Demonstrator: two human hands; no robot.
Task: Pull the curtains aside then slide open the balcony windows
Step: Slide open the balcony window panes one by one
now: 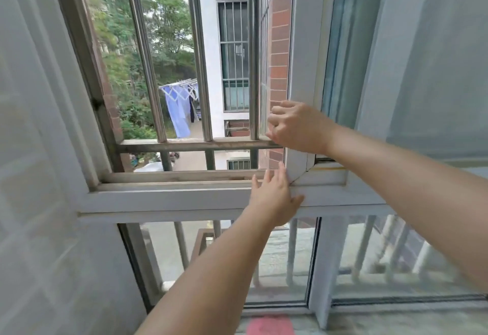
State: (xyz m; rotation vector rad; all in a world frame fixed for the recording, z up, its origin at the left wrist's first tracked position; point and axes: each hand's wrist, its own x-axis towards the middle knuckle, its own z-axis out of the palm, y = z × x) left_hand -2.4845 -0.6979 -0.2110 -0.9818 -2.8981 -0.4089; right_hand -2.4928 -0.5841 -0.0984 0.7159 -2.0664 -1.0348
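Observation:
A white sliding window sash (306,52) stands right of centre, and the opening to its left is bare of glass. My right hand (295,128) curls around the sash's left edge just above its lower corner. Below it, my left hand (274,197) lies flat with fingers spread against that corner and the white sill rail (163,200). A sheer pale curtain (34,149) hangs at the far left over the frame. Another sheer curtain (433,57) hangs at the right, over the glass behind the sash.
Steel security bars (199,52) with a horizontal crossbar (195,145) stand outside the opening. Beyond them are trees, a brick wall (280,44) and hanging blue laundry (179,107). Fixed lower panes (277,260) sit beneath the sill rail.

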